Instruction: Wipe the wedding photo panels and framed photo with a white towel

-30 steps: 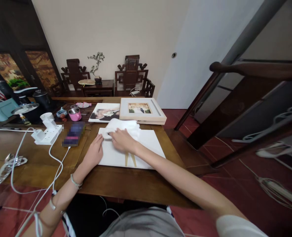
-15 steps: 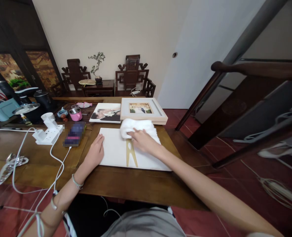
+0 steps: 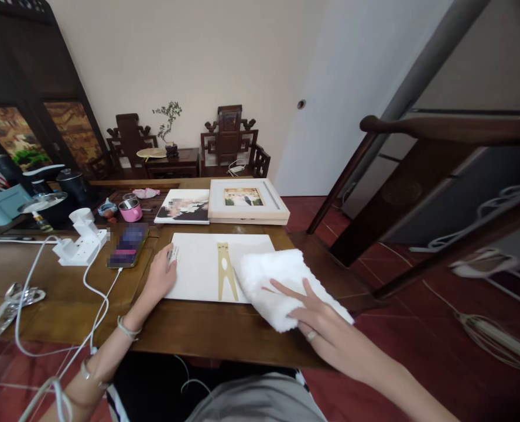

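Where the white towel lies, the white board's right edge is hidden

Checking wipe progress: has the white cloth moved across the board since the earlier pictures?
Yes. The white cloth slid from the white board's far edge to its near right corner, under the right hand.

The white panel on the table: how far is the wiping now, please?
Looks mostly done: the white panel shows bare, with no visible marks. In hand: the right hand presses the white towel on its near right corner, while the left hand steadies the left edge. Left: only the part under the towel.
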{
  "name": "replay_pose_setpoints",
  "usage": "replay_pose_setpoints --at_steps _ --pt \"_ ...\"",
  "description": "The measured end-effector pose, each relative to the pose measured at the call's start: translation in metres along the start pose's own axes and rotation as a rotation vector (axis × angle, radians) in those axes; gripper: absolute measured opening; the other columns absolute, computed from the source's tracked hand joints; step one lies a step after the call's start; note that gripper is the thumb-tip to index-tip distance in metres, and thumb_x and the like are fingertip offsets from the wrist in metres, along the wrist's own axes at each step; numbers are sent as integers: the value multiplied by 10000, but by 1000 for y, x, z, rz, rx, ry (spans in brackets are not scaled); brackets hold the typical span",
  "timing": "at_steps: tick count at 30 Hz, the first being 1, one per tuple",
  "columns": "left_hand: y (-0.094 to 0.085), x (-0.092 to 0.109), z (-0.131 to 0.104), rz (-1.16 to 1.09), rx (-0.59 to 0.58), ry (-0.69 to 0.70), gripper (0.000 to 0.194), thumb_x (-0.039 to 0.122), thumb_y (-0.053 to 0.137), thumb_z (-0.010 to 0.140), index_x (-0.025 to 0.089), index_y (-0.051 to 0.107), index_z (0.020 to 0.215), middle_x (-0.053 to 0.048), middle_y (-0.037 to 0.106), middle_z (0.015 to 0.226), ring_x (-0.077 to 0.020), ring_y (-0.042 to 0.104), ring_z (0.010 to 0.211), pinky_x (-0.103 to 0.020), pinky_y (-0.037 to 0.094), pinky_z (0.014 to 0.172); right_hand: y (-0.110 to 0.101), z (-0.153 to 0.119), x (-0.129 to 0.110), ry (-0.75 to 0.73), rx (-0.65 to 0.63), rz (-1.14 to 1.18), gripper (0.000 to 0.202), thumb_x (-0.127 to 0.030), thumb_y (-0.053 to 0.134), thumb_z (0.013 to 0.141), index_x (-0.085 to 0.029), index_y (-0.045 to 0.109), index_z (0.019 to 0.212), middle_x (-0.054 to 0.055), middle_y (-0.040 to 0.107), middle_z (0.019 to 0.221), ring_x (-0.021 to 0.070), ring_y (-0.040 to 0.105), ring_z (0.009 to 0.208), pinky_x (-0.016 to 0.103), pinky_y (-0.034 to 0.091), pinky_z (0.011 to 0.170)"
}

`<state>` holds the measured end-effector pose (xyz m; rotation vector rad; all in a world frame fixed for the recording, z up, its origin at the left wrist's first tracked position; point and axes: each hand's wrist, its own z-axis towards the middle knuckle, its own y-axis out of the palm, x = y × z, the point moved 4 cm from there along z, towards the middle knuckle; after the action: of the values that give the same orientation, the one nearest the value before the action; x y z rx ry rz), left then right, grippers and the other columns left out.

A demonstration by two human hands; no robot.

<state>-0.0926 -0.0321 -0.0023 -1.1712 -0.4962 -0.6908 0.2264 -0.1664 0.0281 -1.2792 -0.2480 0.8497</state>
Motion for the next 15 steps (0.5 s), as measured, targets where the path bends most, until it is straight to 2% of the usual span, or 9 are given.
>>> replay_pose_setpoints --at_steps 4,7,10,13,15 --pt "-7 -1 6 -251 -21 -172 546 139 614 673 133 567 1216 -132 578 1310 -281 504 1245 -426 296 1113 -1 6 11 45 51 25 350 -58 343 818 -219 641 905 92 442 1430 269 408 1313 610 300 1069" --pt "-11 4 8 -498 -71 -279 583 183 709 608 122 596 1177 -142 583 1302 -302 512 1233 -432 330 1089 0 6 12 14 80 22 327 -78 345 836 -211 633 916 99 450 1422 272 438 1291 604 310 1063" --pt "-18 17 6 -719 -139 -323 631 219 776 583 121 598 1181 -141 596 1286 -306 534 1210 -423 391 1043 4 3 13 -13 104 29 323 -76 346 839 -212 631 905 88 454 1422 270 415 1308 615 289 1069" --pt "-33 33 -1 -814 -109 -404 577 250 764 653 150 596 1195 -132 595 1291 -279 548 1205 -368 430 1009 8 4 18 16 178 27 316 -79 350 844 -202 630 925 96 457 1429 265 386 1332 608 268 1087" --pt "-44 47 -11 -872 -107 -454 600 295 695 740 167 516 1299 -136 603 1274 -276 600 1137 -390 474 959 7 10 18 52 247 9 318 -76 350 847 -179 623 972 133 475 1415 256 389 1334 590 256 1104"
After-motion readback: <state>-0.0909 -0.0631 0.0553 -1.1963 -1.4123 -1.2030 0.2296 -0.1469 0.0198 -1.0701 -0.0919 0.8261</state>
